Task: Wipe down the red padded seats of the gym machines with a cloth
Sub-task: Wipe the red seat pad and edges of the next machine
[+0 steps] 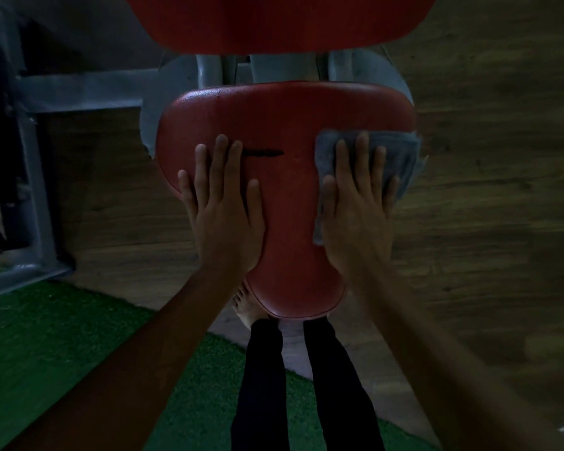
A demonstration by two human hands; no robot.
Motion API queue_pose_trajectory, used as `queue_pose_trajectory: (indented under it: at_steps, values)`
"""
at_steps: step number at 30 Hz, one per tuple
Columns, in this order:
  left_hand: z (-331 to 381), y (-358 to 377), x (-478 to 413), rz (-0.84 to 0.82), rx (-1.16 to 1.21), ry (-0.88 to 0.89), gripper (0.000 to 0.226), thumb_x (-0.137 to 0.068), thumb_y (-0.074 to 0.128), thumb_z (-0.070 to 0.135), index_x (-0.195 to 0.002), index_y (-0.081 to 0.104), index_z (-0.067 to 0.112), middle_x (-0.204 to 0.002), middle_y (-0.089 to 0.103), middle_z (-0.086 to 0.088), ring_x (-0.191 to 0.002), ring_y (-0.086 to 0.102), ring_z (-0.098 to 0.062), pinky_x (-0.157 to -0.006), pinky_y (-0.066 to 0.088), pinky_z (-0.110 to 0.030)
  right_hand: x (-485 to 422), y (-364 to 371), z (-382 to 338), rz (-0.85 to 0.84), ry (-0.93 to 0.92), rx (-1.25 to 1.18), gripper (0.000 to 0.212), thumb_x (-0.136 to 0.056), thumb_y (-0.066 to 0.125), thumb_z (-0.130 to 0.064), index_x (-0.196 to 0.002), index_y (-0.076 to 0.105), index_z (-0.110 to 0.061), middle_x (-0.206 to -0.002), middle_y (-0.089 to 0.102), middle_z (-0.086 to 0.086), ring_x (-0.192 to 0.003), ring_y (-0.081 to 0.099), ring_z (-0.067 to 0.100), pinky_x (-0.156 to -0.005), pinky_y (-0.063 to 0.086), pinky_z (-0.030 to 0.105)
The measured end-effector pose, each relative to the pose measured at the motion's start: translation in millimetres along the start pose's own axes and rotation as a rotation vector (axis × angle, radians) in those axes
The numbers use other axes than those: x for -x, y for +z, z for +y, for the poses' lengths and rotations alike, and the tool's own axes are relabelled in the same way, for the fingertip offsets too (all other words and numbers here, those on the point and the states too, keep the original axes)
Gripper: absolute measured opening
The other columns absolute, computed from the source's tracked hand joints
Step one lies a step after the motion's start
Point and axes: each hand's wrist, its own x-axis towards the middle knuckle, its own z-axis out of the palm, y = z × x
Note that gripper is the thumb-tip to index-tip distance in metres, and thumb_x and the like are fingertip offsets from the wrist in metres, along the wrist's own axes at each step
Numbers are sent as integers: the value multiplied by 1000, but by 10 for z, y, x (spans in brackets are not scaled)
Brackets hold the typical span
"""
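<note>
The red padded seat [284, 196] sits right in front of the person, wide at the far end and narrowing toward their legs. The right hand [355, 209] lies flat with fingers straight and spread, pressing a grey cloth [394, 157] onto the seat's right side — the cloth shows beyond the fingertips and hangs slightly over the seat's right edge. The left hand [225, 203] rests open on the bare left side of the seat, fingers straight, well apart from the cloth. A dark slit [264, 153] marks the vinyl just beside the left fingertips. Beyond the seat is a red backrest pad [274, 21] on a grey frame [79, 89]. Below — wooden floor [485, 190] and green turf [46, 346].
</note>
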Motion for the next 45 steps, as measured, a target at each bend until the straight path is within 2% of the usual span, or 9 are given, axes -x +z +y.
queue_pose_trajectory:
  at_steps: [6,12,17,22,26,29,33,40,45]
  values:
    - [5,6,-6,5,0,3,55,-105,30,39,-156,31,16,-165,23,-1,-154,11,-25,-124,-3,-44,491,56,4,-37,-88,32,54,-107,15,-42,-159,9,-27,-166,-6,-5,-152,-14,16,-123,-10,43]
    - [3,7,4,5,2,1,55,-105,30,37,-155,31,16,-165,24,-2,-154,11,-24,-124,-2,-45,-156,45,-219,-13,-73,48,54,-107,14,-41,-158,3,-27,-166,-9,-3,-152,-16,19,-120,-18,42]
    - [12,2,4,3,-3,-2,55,-105,30,37,-156,31,16,-165,24,-1,-154,11,-24,-124,-3,-43,494,127,-98,-64,-160,73,54,-105,15,-44,-158,11,-31,-166,-1,-7,-153,-10,15,-122,-11,43]
    - [11,6,6,10,-2,-3,55,-105,30,38,-155,32,16,-164,25,0,-154,12,-23,-124,-3,-42,-68,92,-162,-2,-105,57,55,-105,12,-43,-158,6,-29,-167,-4,-5,-152,-13,16,-120,-16,43]
    - [15,3,-2,10,-7,-4,55,-105,29,39,-155,32,16,-164,25,0,-154,12,-23,-124,-3,-43,365,84,50,-38,-178,98,55,-106,14,-45,-158,5,-32,-166,-7,-9,-152,-13,13,-123,-7,46]
    - [10,10,3,-1,-9,-9,55,-105,29,39,-156,31,17,-165,23,0,-154,10,-22,-124,-4,-43,19,-19,225,-9,-117,127,57,-103,6,-49,-158,0,-33,-165,-10,-9,-152,-15,13,-122,-7,50]
    - [22,15,3,7,-19,-15,56,-105,28,40,-156,31,18,-165,23,1,-154,10,-22,-124,-5,-42,-808,-90,126,98,-27,164,58,-105,10,-46,-158,2,-26,-167,-3,-1,-153,-9,20,-121,-7,54]
    - [26,21,6,4,-22,-15,55,-105,30,38,-156,30,18,-165,22,1,-154,9,-22,-124,-5,-42,-89,14,165,9,-269,206,57,-105,12,-47,-158,9,-28,-167,2,-4,-153,-4,17,-123,-6,47]
    - [12,26,10,13,-23,-10,54,-105,31,37,-156,30,18,-165,23,2,-154,8,-21,-124,-5,-41,-791,-28,5,87,-211,215,55,-106,15,-45,-158,10,-28,-167,6,-3,-154,0,19,-123,-1,51]
